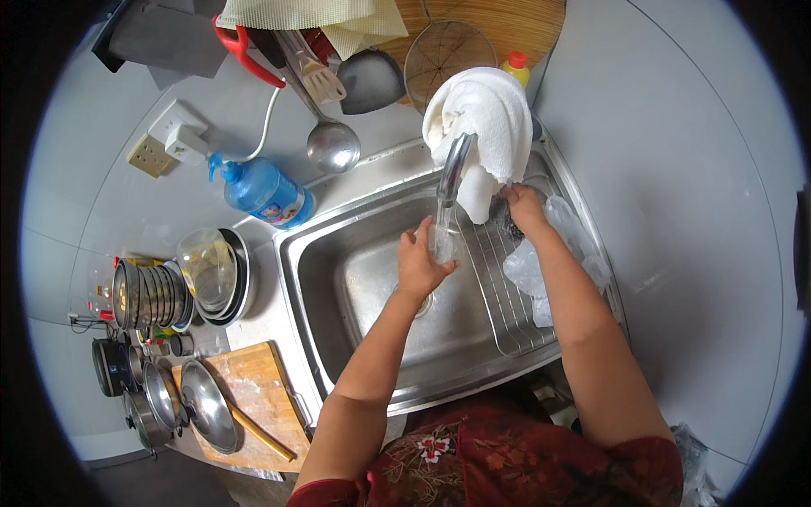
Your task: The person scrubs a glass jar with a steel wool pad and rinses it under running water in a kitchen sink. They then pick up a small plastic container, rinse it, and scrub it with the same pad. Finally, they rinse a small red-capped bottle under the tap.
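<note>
My left hand (419, 266) is over the stainless steel sink (367, 298), its fingers and thumb around a clear cup or bowl (445, 244). Water runs into this vessel from the curved metal faucet (451, 171). At the sink's right side, my right hand (524, 208) reaches to the lower edge of a white towel (485, 114) draped behind the spout. A dark scouring pad or mesh (505, 218) lies right beside those fingers. The fingertips are partly hidden, so I cannot tell what they grip.
A wire rack (500, 304) spans the sink's right part, with clear plastic bags (529, 269) on it. Behind the left rim stand a blue pump bottle (269, 193) and a hanging ladle (334, 147). A wooden cutting board (260, 386) bears a pot lid (208, 405) and a rolling pin (260, 434).
</note>
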The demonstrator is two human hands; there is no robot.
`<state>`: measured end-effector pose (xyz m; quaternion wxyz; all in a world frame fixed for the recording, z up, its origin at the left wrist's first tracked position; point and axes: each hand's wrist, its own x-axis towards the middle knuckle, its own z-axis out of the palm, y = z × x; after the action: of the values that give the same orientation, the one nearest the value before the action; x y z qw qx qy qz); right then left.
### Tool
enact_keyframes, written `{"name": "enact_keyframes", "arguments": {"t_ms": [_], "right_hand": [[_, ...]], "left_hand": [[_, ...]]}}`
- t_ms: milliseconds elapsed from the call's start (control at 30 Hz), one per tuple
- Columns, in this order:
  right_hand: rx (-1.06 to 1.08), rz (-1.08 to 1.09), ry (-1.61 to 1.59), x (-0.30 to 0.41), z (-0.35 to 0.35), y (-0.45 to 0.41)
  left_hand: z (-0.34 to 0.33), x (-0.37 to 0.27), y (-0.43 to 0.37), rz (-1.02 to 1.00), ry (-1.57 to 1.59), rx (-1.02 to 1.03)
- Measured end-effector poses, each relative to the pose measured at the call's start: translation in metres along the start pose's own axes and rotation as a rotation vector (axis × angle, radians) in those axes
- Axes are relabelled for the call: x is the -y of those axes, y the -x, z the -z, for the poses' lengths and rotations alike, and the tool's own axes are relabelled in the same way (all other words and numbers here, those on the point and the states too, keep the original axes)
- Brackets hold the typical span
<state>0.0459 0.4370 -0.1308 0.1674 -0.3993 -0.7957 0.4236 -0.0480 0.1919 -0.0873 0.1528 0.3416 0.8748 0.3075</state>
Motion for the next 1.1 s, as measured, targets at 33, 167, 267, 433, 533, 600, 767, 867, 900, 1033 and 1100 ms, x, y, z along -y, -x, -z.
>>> {"name": "enact_keyframes", "arguments": {"t_ms": [33,167,267,433,533,600,767,867,900,1033,1100], "right_hand": [[-0.006,0.01,-0.012,-0.002,-0.001,-0.001],[-0.012,0.021,-0.03,-0.007,-0.003,-0.001],[-0.006,0.032,-0.001,-0.006,-0.002,-0.002],[-0.004,0.02,-0.017,-0.005,-0.002,-0.002],[-0.019,0.036,-0.047,-0.006,-0.003,0.001],[-0.015,0.052,-0.051,-0.008,-0.002,-0.001],[-0.017,0.063,-0.011,-0.015,-0.004,-0.005],[0.002,0.042,-0.009,-0.012,-0.004,-0.005],[0.008,0.038,-0.01,-0.009,-0.003,-0.003],[-0.011,0.052,0.002,0.0,0.001,0.0],[-0.014,0.043,-0.009,-0.004,-0.002,-0.001]], "left_hand": [[-0.001,0.0,-0.001,-0.008,-0.007,-0.003],[-0.002,0.0,-0.004,0.02,0.073,0.05],[-0.006,0.002,-0.003,0.008,0.094,0.071],[-0.012,0.005,0.0,-0.041,0.043,0.089],[-0.011,0.008,0.002,-0.114,0.034,0.056],[-0.01,0.013,0.001,-0.173,0.0,0.032],[0.005,0.005,0.001,-0.16,-0.023,0.102],[0.012,-0.004,0.0,-0.057,-0.031,0.159],[0.012,-0.007,0.0,-0.002,-0.027,0.164],[0.003,-0.003,-0.003,0.037,-0.026,0.132],[0.002,-0.006,-0.006,0.075,-0.009,0.119]]}}
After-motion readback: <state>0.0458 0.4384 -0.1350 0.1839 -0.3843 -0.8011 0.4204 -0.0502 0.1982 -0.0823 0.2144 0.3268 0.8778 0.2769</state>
